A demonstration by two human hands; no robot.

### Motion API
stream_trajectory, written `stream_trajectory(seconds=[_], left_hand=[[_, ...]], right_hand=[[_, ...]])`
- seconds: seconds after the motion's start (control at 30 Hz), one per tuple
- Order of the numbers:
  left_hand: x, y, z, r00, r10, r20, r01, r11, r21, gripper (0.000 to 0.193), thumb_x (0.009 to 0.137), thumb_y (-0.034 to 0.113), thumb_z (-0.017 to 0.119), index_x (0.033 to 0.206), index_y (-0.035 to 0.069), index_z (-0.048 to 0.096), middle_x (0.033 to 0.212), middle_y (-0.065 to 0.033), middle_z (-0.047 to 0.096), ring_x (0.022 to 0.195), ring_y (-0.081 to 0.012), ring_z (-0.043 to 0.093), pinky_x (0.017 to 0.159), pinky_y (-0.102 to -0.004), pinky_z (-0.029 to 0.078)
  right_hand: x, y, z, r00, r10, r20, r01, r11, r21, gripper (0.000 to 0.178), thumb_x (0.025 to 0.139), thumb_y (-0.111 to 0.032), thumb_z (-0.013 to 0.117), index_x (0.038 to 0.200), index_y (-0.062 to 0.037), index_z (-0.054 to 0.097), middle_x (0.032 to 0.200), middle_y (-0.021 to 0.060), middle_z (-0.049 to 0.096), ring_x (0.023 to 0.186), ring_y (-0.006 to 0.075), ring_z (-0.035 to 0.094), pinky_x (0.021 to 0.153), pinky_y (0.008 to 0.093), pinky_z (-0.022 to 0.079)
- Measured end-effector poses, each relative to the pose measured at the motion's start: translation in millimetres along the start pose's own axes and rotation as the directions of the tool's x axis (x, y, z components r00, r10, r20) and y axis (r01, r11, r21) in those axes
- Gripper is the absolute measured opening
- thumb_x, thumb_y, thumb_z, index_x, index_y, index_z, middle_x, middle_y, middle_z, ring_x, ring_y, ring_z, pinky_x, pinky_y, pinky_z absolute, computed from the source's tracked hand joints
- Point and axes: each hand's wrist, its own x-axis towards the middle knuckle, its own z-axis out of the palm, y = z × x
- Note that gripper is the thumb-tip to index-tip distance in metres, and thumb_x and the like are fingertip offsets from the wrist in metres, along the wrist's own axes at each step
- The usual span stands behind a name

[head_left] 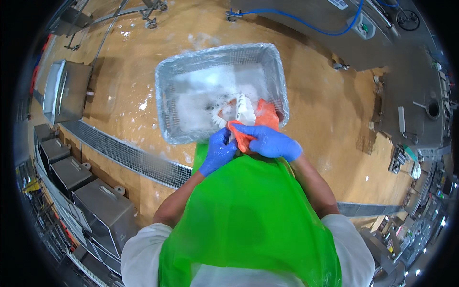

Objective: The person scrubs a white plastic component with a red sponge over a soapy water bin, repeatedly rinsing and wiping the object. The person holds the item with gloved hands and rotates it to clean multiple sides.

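A white plastic part with a toothed edge (245,114) rises out of the suds at the near side of a grey crate. Its near end goes down between my hands, partly hidden. My left hand (219,152), in a blue glove, is closed around that end. In my right hand (272,142), also blue-gloved, an orange-red cloth (243,139) is pinched against the part. A second orange-red cloth (267,114) lies over the crate's near right inside. Left of the part, another white toothed edge (219,118) shows in the foam.
The crate (162,107), lined with clear plastic, holds foamy water and stands right before me. A floor drain grate (129,155) runs at left. Steel bins (67,91) and cabinets (107,203) line the left; large steel equipment (306,21) stands far right. The tan floor (325,124) is wet.
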Motion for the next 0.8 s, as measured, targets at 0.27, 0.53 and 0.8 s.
stream_trajectory(seconds=[0.27,0.53,0.8], left_hand=[[0,-10,-7,0.993,0.061,0.098,-0.077,0.982,0.17,0.027,0.081,0.009,0.06,0.106,0.0,0.063,0.086,-0.0043,0.065,0.072,-0.0087,0.057,0.064,-0.0268,0.048],[8,6,-2,0.98,-0.158,0.124,0.141,0.981,0.134,0.021,0.082,0.007,0.057,0.101,-0.001,0.062,0.075,-0.0037,0.063,0.059,-0.0084,0.055,0.055,-0.0241,0.045],[9,0,-11,0.983,-0.129,0.131,0.117,0.988,0.1,0.021,0.08,0.014,0.061,0.095,0.0,0.064,0.074,-0.003,0.063,0.059,-0.0081,0.056,0.055,-0.0242,0.045]], right_hand=[[-6,-11,4,0.999,0.041,0.026,-0.035,0.979,-0.199,0.066,0.079,-0.01,0.047,0.143,-0.0223,0.038,0.112,0.0217,0.058,0.102,0.0324,0.059,0.09,0.0367,0.045],[-11,1,0,0.99,-0.01,-0.142,-0.064,0.861,-0.505,0.065,0.082,-0.019,0.046,0.144,-0.0319,0.033,0.086,0.0224,0.064,0.077,0.0396,0.063,0.073,0.0439,0.05],[-20,25,4,0.988,-0.039,-0.15,-0.039,0.875,-0.482,0.062,0.082,-0.019,0.053,0.141,-0.0342,0.039,0.08,0.022,0.062,0.072,0.0399,0.062,0.069,0.0475,0.049]])
